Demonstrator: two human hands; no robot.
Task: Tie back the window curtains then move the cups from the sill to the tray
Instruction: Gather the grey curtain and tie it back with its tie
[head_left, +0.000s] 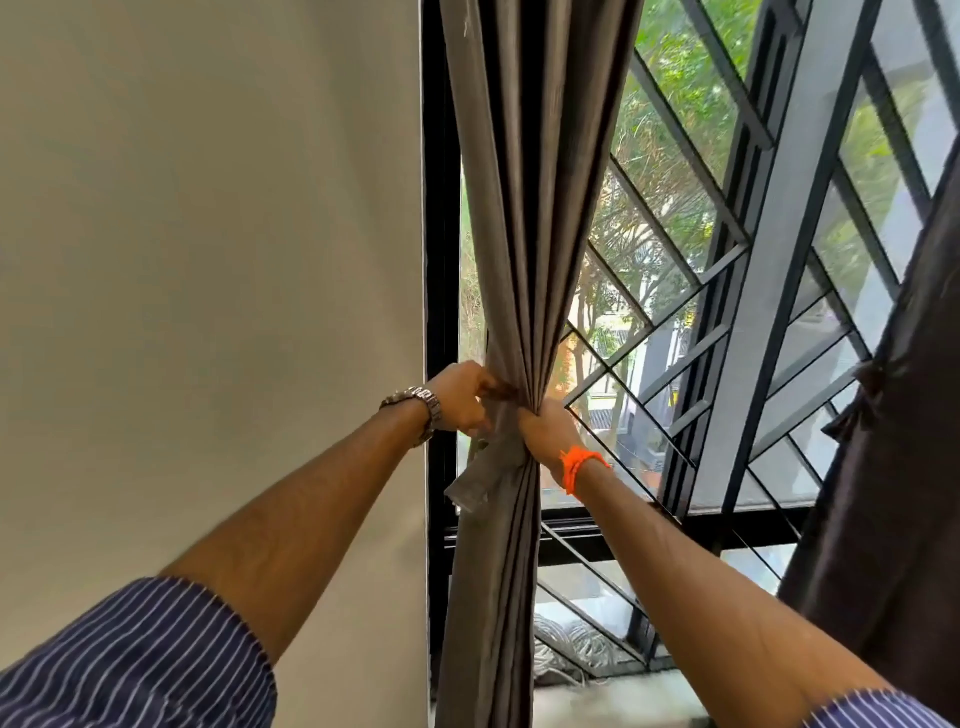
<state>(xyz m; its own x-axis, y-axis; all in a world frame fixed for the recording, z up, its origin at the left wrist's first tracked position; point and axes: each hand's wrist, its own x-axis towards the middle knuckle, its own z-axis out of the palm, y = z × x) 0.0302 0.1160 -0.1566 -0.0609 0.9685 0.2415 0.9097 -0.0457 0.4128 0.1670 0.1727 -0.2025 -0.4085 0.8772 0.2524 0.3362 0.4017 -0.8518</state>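
A grey-brown curtain hangs at the window's left side, gathered into a narrow bunch at mid height. My left hand, with a metal watch on the wrist, pinches a fabric tie-back strap at the left of the bunch; the strap's loose end hangs below. My right hand, with an orange thread on the wrist, grips the gathered curtain from the right. A darker curtain at the right edge is knotted with its own tie. No cups or tray are in view.
A cream wall fills the left. Behind the curtain is a black window frame with a diagonal metal grille and trees beyond. A strip of the sill shows at the bottom.
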